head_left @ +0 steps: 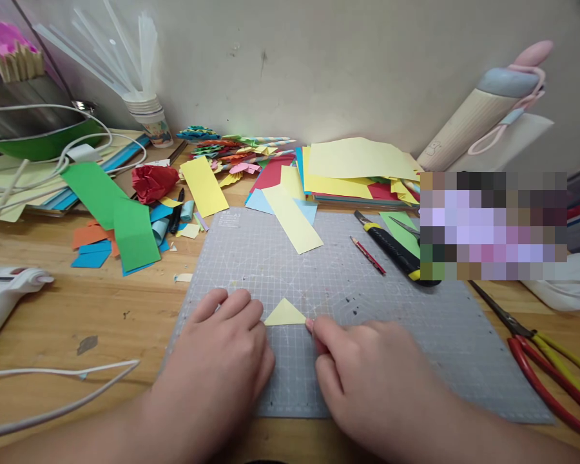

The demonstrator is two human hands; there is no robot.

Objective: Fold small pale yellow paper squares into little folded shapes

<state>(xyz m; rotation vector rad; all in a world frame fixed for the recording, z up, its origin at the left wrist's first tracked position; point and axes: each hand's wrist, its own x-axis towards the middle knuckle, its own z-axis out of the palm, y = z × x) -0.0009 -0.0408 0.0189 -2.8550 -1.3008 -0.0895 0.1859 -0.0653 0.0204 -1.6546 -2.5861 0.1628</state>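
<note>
A small pale yellow paper triangle (285, 314) lies on the grey cutting mat (241, 258), its point facing away from me. At its left corner is my left hand (227, 348), fingers curled in and closed on that end. My right hand (362, 361) is closed too, with the index fingertip on the right corner. The undersides of both hands and both thumbs are mostly hidden. Beyond the triangle, a pale yellow paper strip (297, 222) rests across the mat's far edge.
A red pencil (368, 256) and a black-yellow utility knife (391, 248) lie right of centre. Red-yellow scissors (536, 348) sit at the right edge. Green paper (113, 216) and scraps lie left, near a white glue gun (9, 296). Paper sheets (357, 161) are stacked behind.
</note>
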